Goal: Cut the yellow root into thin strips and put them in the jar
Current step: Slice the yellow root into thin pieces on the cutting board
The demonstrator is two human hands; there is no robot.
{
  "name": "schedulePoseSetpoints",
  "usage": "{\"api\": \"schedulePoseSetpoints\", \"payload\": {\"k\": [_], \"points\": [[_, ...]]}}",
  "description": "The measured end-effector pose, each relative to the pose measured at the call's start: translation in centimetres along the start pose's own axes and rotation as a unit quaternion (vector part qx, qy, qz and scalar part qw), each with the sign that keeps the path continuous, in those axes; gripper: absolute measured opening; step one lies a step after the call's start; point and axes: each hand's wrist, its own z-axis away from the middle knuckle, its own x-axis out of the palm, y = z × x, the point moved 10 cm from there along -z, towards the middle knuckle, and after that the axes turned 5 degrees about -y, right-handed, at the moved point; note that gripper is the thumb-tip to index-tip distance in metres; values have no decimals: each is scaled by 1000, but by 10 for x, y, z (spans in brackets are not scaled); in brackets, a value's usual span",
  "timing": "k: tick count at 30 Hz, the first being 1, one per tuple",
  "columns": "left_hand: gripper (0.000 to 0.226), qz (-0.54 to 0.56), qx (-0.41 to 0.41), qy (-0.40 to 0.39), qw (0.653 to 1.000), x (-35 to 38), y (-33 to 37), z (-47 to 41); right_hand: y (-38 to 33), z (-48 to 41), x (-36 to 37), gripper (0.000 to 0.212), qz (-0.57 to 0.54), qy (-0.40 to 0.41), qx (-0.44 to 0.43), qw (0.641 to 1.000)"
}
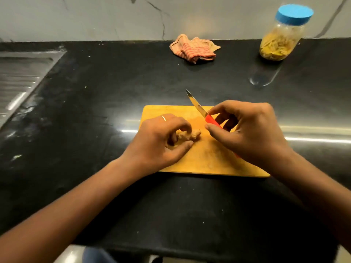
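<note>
A knobbly pale yellow root (191, 135) lies on the yellow cutting board (209, 160) on the black counter. My left hand (161, 141) pins the root down with fingers and thumb. My right hand (247, 130) grips the red handle of a knife (197, 106) just right of the root. Its blade points up and away to the left, clear of the board. The clear plastic jar (281, 37) with a blue lid on stands at the back right, partly filled with yellow strips.
A crumpled striped cloth (195, 48) lies at the back centre against the marble wall. A steel sink drainboard (22, 76) takes up the left side. The black counter's front edge (171, 251) runs just below my forearms.
</note>
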Motion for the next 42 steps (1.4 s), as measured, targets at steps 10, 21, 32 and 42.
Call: {"api": "schedulePoseSetpoints", "payload": {"k": [10, 21, 32, 42], "points": [[15, -67, 113, 10, 991, 2, 12, 4, -19, 12, -2, 23, 70, 25, -51, 996], [17, -68, 158, 24, 985, 1, 26, 7, -26, 28, -11, 26, 83, 50, -44, 994], [19, -24, 176, -8, 984, 0, 14, -10, -24, 33, -9, 19, 57, 8, -43, 997], [18, -2, 169, -23, 985, 6, 13, -15, -31, 49, -1, 10, 69, -33, -31, 997]]}}
